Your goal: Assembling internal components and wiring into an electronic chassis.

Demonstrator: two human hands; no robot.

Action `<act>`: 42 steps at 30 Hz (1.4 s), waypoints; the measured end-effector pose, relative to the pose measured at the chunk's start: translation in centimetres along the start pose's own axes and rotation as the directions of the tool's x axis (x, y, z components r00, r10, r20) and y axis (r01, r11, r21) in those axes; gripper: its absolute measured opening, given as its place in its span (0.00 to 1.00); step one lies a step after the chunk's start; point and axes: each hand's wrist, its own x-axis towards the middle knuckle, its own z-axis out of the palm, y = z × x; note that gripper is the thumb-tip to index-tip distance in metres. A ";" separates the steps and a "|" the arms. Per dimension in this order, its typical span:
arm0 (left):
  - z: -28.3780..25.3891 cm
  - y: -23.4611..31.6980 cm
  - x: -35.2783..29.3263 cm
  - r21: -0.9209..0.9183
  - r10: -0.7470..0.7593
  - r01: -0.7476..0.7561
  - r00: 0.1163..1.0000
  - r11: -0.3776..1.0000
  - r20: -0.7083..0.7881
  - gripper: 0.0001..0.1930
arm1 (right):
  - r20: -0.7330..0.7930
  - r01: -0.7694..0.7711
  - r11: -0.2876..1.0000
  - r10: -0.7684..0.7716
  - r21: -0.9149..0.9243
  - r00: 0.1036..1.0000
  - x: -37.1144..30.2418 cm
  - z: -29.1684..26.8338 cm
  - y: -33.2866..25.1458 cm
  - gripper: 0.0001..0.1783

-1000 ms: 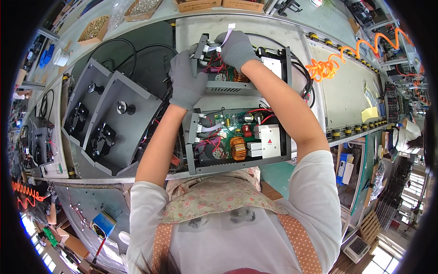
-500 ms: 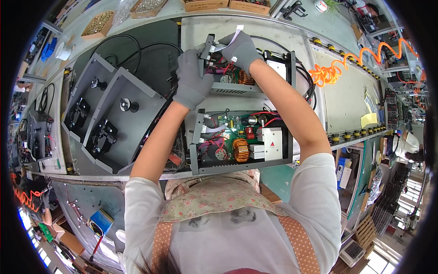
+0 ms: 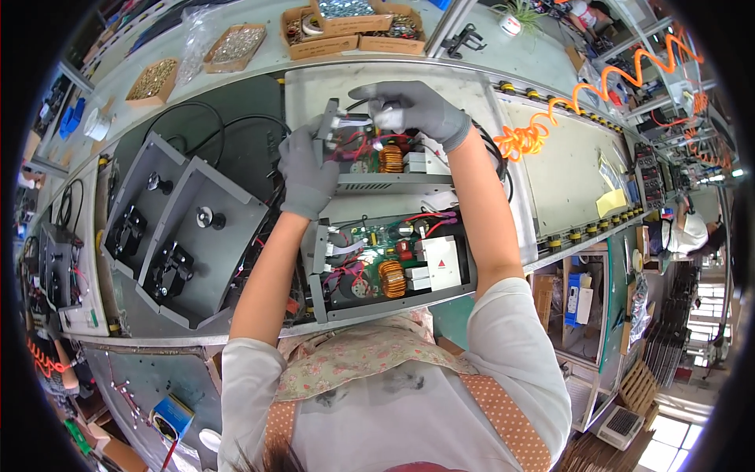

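Observation:
My left hand (image 3: 307, 177), in a grey glove, grips the left end of the far grey metal housing (image 3: 385, 186), fingers bent round its edge. My right hand (image 3: 421, 114), gloved alike, hovers over that housing's left half, its fingers pinched together near a white ribbon cable (image 3: 355, 123). Something whitish shows at the fingertips; I cannot tell whether it is a connector or the glove. Inside lie red wires and a copper-wound coil (image 3: 390, 159). Nearer me sits a second open housing (image 3: 393, 305) with a green circuit board (image 3: 363, 237), another copper coil (image 3: 392, 278) and a white block (image 3: 442, 263).
To the left, two grey metal covers (image 3: 228, 206) with black fittings lean together. Boxes of small metal parts (image 3: 236, 46) line the back. A coiled orange air hose (image 3: 523, 141) hangs at right, and a yellow paper (image 3: 611, 202) lies beyond it. Black cables loop behind the housings.
My view has shifted, so the bench sits lower and further left. My right hand has turned to a pinch above the housing; the white plug that stood up beside it no longer shows there.

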 end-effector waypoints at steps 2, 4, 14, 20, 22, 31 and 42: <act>0.0 -1.0 -0.3 0.045 0.018 -0.017 1.000 0.999 -0.026 0.33 | -0.020 -0.136 0.987 0.138 0.082 0.990 -0.6 -0.8 -1.5 0.21; 0.8 -1.1 -0.5 0.015 0.047 -0.046 0.997 0.999 -0.057 0.32 | -0.077 -0.156 0.987 0.153 -0.031 0.985 -1.2 -1.6 -0.9 0.19; -0.2 -0.5 -0.1 -0.230 -0.013 0.024 0.999 0.973 0.049 0.33 | -0.023 -0.049 0.145 0.174 -0.988 0.984 2.5 2.0 -0.9 0.11; 0.2 0.5 0.0 -0.238 0.056 -0.040 0.997 0.970 0.061 0.36 | 0.107 0.128 -0.122 0.169 -0.984 0.980 4.6 0.7 1.1 0.12; 0.2 0.5 -0.2 -0.234 0.041 -0.026 0.997 0.972 0.061 0.36 | 0.149 0.138 0.070 0.189 -0.988 0.971 4.5 -0.7 1.3 0.13; 0.2 -0.4 -0.1 -0.318 0.071 -0.047 0.995 0.947 0.066 0.34 | 0.215 0.061 0.921 0.025 -0.384 0.976 3.6 -1.0 5.1 0.13; 0.5 0.0 -0.2 -0.395 0.035 -0.005 0.997 0.918 0.069 0.34 | 0.298 0.204 0.379 0.208 -0.903 0.932 6.6 1.4 6.0 0.16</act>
